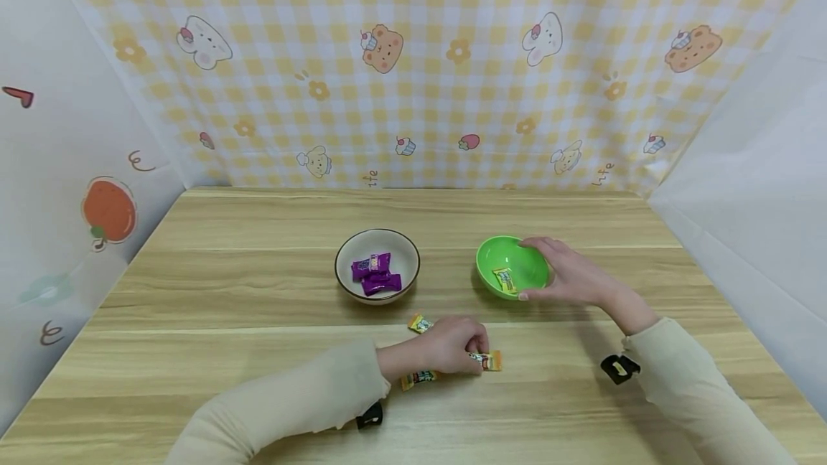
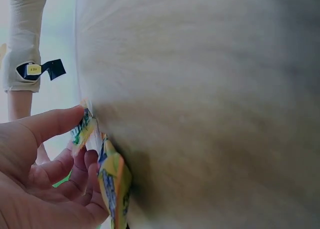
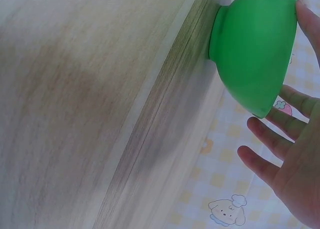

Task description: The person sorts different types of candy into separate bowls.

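My left hand [image 1: 454,344] is low over the table, pinching a small yellow-and-orange wrapped candy [image 1: 491,360] between thumb and fingers. In the left wrist view the thumb presses against this candy [image 2: 84,129]; another wrapped candy [image 2: 114,184] lies beside the fingers. Two similar candies, one upper [image 1: 420,323] and one lower [image 1: 418,379], show partly from under the hand and wrist. With thumb and fingers spread across its right side, my right hand [image 1: 571,275] holds the rim of a green bowl [image 1: 526,260]. One yellow candy [image 1: 505,280] lies inside that bowl.
A cream bowl with a dark rim [image 1: 349,291] stands left of the green one and holds several purple-wrapped candies [image 1: 380,283]. Behind the wooden table [image 1: 213,271] hangs a yellow checked curtain [image 1: 426,92], with white printed sheets at both sides.
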The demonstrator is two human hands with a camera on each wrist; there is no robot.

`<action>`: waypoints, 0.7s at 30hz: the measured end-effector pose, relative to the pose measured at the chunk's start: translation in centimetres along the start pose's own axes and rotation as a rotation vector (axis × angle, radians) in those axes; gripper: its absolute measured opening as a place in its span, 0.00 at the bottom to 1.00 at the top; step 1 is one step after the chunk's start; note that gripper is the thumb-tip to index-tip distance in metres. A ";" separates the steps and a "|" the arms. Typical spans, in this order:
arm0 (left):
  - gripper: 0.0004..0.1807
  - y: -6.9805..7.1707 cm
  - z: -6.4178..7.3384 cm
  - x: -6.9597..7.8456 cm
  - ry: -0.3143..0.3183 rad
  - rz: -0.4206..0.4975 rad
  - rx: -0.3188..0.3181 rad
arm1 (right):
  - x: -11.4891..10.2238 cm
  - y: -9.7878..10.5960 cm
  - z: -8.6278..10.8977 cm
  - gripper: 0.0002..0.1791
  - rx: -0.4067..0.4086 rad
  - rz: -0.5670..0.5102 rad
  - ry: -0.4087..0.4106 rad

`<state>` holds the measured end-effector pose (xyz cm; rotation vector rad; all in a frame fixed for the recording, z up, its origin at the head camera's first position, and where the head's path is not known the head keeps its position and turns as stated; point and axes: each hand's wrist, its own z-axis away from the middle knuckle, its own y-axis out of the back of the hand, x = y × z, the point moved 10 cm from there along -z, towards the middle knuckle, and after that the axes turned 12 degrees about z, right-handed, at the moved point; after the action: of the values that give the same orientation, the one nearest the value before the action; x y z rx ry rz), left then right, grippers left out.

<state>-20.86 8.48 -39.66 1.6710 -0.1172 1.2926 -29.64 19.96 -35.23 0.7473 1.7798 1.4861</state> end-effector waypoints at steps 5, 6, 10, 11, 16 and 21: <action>0.09 0.2 0.1 0.0 -0.002 -0.007 0.003 | -0.1 0.1 0.0 0.48 0.005 0.000 0.002; 0.09 0.3 0.2 0.0 -0.001 -0.006 0.005 | -0.1 0.1 0.0 0.48 0.008 0.003 0.004; 0.09 0.4 0.3 -0.2 0.011 0.022 0.011 | -0.1 0.1 0.0 0.48 0.015 0.007 0.009; 0.09 0.5 0.3 -0.3 0.017 0.037 0.012 | -0.1 0.1 0.0 0.48 0.015 0.007 0.010; 0.06 1.0 0.5 -0.7 0.023 0.154 0.032 | 0.0 0.1 0.0 0.48 0.009 0.003 0.005; 0.05 2.1 0.9 -1.1 0.043 0.303 0.062 | 0.0 0.1 0.1 0.49 0.004 -0.002 0.002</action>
<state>-21.95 6.25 -39.14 1.7238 -0.3169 1.5701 -29.58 19.99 -35.16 0.7454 1.7851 1.4829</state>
